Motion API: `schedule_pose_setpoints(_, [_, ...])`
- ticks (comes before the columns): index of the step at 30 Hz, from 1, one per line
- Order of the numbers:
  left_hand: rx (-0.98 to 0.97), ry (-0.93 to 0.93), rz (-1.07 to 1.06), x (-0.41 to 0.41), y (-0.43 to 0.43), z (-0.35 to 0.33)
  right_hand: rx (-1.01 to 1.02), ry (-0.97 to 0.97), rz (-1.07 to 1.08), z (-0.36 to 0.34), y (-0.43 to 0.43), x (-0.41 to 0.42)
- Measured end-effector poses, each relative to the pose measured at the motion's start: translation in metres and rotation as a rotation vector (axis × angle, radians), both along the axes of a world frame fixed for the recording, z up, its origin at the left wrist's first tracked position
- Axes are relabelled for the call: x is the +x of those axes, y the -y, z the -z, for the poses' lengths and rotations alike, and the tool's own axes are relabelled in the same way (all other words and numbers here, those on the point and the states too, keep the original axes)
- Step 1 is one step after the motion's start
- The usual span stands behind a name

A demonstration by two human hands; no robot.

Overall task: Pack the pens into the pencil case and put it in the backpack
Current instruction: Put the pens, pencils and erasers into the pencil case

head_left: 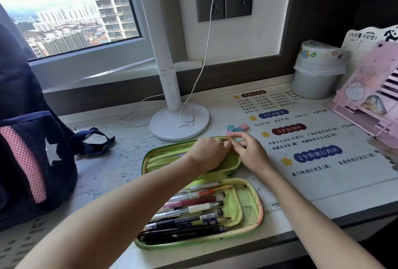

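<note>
Fingers (pixel 239 136): left hand (pixel 206 152) and right hand (pixel 249 153) both pinching far lid rim of case (pixel 258 208) at 12 o'clock, beyond pens (pixel 193 208) lying 9-to-3.

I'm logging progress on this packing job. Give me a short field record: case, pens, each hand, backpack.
pencil case: green, open flat on the desk
pens: lying in its near half
left hand: pinches the far half's rim
right hand: pinches the same rim, beside the left
backpack: upright at the desk's left, apart from the case
left to do: zip case, put it in backpack
</note>
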State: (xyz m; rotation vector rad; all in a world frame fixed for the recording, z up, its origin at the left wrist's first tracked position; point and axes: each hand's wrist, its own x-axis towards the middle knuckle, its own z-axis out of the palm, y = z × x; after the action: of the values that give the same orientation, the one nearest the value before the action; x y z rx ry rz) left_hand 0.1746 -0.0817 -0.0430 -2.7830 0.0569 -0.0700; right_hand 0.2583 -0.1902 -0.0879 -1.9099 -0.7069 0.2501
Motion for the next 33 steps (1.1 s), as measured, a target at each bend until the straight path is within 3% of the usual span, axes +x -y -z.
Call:
schedule_pose_setpoints(7, [-0.291, 0.009, -0.248, 0.007, 0.013, -0.013, 0.028, -0.009, -0.005, 0.001, 0.001, 0.000])
schedule_pose_setpoints(12, [-0.469, 0.163, -0.368, 0.000, 0.010, -0.015, -0.005, 0.070, -0.045, 0.001, 0.004, -0.003])
schedule_pose_setpoints(18, [-0.526, 0.414, -0.411, -0.048, -0.012, -0.009, -0.050, 0.192, -0.076, 0.005, 0.003, -0.003])
schedule_pose_setpoints(22, [-0.554, 0.540, -0.596, -0.098, -0.056, 0.001, -0.072, 0.237, -0.077, 0.004, 0.003, -0.003])
schedule_pose_setpoints(25, [-0.635, 0.555, -0.702, -0.126, -0.084, 0.009, -0.070, 0.275, -0.059, 0.004, 0.003, -0.006])
schedule_pose_setpoints(28, [-0.691, 0.538, -0.639, -0.132, -0.089, 0.010, -0.006, 0.337, 0.054, -0.003, 0.004, 0.000])
schedule_pose_setpoints(30, [-0.696, 0.564, -0.572, -0.132, -0.087, 0.004, -0.131, 0.468, 0.131, -0.009, 0.001, 0.020])
schedule_pose_setpoints(33, [-0.684, 0.585, -0.462, -0.130, -0.082, -0.008, -0.589, 0.583, -0.014, -0.022, -0.006, 0.052])
